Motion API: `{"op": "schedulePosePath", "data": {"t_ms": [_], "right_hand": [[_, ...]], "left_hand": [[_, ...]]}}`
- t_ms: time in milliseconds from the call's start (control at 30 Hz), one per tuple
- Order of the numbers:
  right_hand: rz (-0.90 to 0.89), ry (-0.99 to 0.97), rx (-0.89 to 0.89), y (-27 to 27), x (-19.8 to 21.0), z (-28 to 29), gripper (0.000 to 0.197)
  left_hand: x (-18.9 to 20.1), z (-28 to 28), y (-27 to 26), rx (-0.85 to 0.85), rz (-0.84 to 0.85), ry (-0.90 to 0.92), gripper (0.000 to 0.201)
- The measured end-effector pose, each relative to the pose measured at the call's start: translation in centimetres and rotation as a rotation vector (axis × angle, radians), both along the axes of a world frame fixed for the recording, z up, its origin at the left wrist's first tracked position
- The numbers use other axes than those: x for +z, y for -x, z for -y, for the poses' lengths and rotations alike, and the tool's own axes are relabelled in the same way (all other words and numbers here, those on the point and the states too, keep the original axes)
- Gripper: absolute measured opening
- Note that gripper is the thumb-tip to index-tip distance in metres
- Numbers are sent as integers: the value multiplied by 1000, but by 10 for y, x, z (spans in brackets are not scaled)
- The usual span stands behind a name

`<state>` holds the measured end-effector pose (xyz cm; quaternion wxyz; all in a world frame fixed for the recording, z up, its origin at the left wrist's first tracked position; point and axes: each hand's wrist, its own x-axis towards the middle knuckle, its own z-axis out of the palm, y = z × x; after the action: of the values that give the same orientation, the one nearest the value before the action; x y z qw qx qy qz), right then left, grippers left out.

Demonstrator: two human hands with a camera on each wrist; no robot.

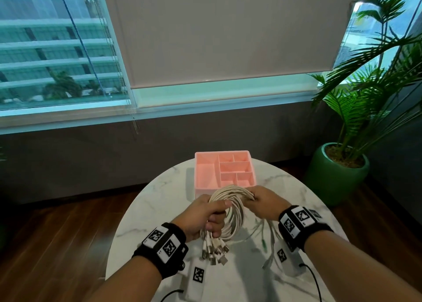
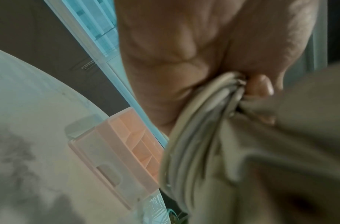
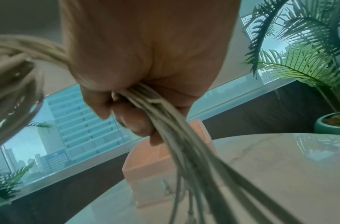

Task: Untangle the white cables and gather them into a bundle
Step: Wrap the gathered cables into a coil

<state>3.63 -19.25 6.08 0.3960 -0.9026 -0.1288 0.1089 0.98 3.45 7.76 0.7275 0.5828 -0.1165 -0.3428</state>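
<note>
Several white cables (image 1: 230,201) are looped into a coil held above the round marble table (image 1: 146,212). My left hand (image 1: 206,215) grips the coil's left side, and the USB plugs (image 1: 215,252) hang below its fist. My right hand (image 1: 262,201) grips the coil's right side, with loose cable ends (image 1: 266,240) trailing down under its wrist. In the left wrist view the cables (image 2: 194,136) run out of the curled fingers (image 2: 261,86). The right wrist view shows the strands (image 3: 176,133) passing through the closed fingers (image 3: 130,116) down toward the table.
A pink divided organizer box (image 1: 225,171) stands on the table just behind the coil. A potted palm (image 1: 338,164) stands on the floor at the right. A window and a blind fill the back wall. Wooden floor surrounds the table.
</note>
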Motion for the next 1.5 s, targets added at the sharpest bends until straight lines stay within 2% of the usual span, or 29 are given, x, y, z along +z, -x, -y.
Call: {"op": "schedulePosePath", "data": {"t_ms": [67,233,333,667,800,933,1067,1200,1433,1500], "right_hand": [[-47,-129,-53,9,-10,-7,16],[-124,-305,-167,22,-41,-19,29],[-151,-409,-227,29,-51,-26,32],[-198,-512,-349,34,-66,-42,34],[-222,-624,-352,36,-63,-53,32],[-217,-564,-359,39,-71,-51,32],[-150,-398,-320,49,-77,-41,37],[-144,-285,-329,58,-82,-50,24],[-229,-233,-245,67,-71,-70,7],[-242,-220,-236,66,-68,-71,8]], "left_hand": [[0,-1,-2,39,5,26,40],[-5,-2,-3,137,-31,87,36],[-5,-1,-2,198,-40,128,42],[-6,0,-1,302,-79,145,46],[-4,6,-2,369,-107,185,45],[-1,9,-8,522,-150,274,43],[-2,11,-14,653,-137,297,43],[-9,22,-13,789,-169,307,38],[-22,37,-14,1093,-179,205,30],[-24,38,-15,1164,-164,174,29]]}}
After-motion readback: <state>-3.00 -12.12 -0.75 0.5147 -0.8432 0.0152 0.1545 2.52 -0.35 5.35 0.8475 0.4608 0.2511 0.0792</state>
